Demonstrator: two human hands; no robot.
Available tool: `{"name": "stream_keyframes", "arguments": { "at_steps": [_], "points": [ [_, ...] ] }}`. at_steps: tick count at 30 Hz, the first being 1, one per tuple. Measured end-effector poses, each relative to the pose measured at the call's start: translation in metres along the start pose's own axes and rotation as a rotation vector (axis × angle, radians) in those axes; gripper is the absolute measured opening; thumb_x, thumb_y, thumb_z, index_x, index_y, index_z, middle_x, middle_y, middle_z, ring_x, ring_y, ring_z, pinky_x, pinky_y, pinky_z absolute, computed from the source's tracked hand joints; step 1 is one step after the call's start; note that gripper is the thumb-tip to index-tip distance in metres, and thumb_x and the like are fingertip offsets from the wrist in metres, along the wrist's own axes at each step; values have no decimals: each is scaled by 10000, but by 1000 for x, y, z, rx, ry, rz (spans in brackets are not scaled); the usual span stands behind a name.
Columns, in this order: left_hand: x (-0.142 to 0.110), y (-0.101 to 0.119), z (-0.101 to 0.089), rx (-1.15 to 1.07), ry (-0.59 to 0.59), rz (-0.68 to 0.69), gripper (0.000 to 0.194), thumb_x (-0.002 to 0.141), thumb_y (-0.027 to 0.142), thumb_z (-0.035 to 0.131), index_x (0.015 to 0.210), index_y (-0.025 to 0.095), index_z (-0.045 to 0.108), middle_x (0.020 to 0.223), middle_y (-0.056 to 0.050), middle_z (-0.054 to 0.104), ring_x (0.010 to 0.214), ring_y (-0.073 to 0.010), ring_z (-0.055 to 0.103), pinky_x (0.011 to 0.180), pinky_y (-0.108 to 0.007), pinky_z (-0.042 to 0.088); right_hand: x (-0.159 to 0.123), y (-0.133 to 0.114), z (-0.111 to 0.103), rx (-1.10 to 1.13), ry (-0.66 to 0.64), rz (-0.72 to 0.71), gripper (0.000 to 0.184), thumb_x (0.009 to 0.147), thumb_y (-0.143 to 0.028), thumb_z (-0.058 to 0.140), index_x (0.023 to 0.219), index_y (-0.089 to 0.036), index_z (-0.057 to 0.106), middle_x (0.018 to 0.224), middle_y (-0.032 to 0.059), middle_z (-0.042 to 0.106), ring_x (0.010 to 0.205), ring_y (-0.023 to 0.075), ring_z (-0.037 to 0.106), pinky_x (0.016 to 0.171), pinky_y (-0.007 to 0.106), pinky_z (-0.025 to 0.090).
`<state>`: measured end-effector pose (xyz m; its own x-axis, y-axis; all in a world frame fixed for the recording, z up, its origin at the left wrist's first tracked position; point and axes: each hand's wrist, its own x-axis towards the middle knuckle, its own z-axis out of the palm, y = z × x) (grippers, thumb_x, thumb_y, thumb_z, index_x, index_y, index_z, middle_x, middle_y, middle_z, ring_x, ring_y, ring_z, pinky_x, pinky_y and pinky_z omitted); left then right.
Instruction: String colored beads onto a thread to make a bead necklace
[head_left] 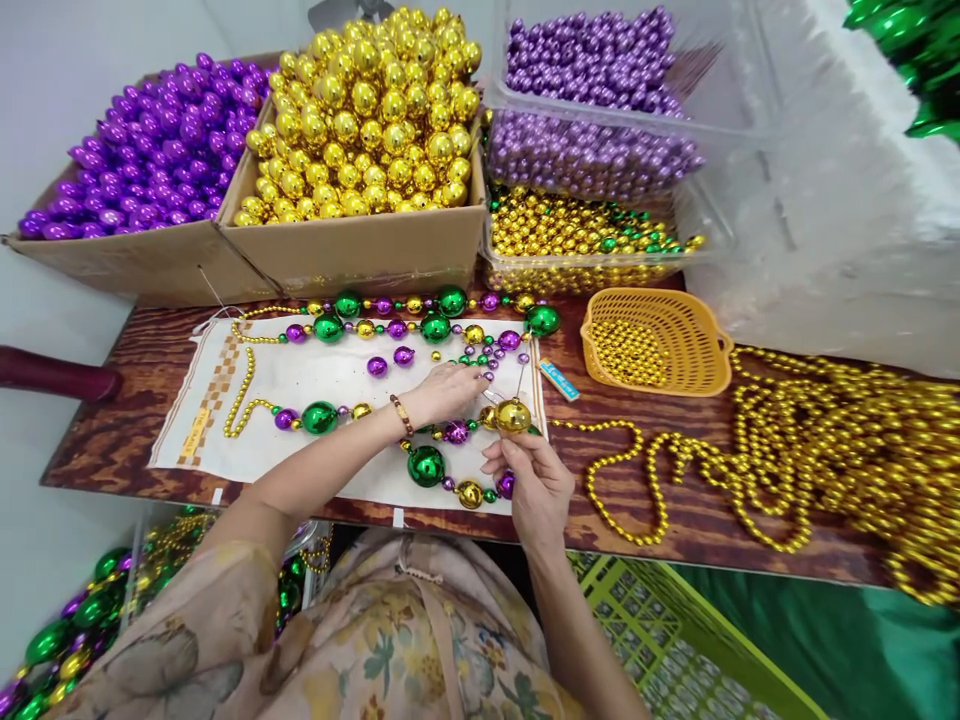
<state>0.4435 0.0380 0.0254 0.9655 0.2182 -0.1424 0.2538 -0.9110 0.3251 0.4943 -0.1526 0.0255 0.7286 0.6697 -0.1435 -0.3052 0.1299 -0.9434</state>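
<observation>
My right hand [534, 482] pinches a thin needle or wire with a gold ball bead [513, 415] threaded on it, just above the white cloth [315, 375]. My left hand [446, 390] rests palm down on the cloth with its fingers reaching into small loose purple and green beads [487, 355]. A strand of large green, gold and purple beads [420, 325] loops across the cloth around both hands. A big green bead [426, 465] lies just left of my right hand.
Cardboard boxes of purple [150, 140] and gold balls [367, 110] stand at the back. Clear tubs hold small purple [592, 100] and gold beads [577, 235]. An orange basket [660, 345] and a heap of gold bead chains [840, 450] lie right. A green crate [660, 630] sits below.
</observation>
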Motion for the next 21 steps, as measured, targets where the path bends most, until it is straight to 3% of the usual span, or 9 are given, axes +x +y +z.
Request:
{"name": "stream_keyframes", "arguments": {
  "at_steps": [2,7,9,14,21],
  "points": [
    [-4,-6,-6,-285,98,-72,160,914,165,574,1023,164,690,1051,-98,687,1006,-237,650,899,-375,492,0,1,0,0,-13,-7,172,822,-345,749,842,-182,699,687,21,727,499,129,648,470,215,482],
    [-32,-14,-31,-1505,391,-269,196,877,298,682,1026,175,710,942,-57,711,850,-161,685,814,-316,534,-1,0,5,-46,-74,-65,99,859,-288,716,874,-192,731,651,-4,706,494,111,641,493,208,523],
    [-47,-12,-40,-1815,452,-276,239,855,303,724,1049,163,726,916,-59,719,843,-156,699,835,-315,546,-1,-1,8,-67,-120,-90,75,870,-265,704,877,-198,735,629,-15,693,485,106,634,483,200,527],
    [-68,-6,-54,-2106,589,-311,157,869,199,712,1000,119,741,860,-61,721,829,-157,717,870,-328,571,-1,-4,16,-133,-249,-140,77,890,-238,678,899,-202,744,579,-34,654,442,93,597,439,181,509],
    [-73,-7,-59,-2132,625,-307,134,910,181,659,988,102,734,867,-72,719,819,-156,720,910,-348,579,-1,-6,19,-219,-286,-155,104,905,-248,652,917,-196,742,576,-37,644,422,94,591,425,188,505]
  ]
}}
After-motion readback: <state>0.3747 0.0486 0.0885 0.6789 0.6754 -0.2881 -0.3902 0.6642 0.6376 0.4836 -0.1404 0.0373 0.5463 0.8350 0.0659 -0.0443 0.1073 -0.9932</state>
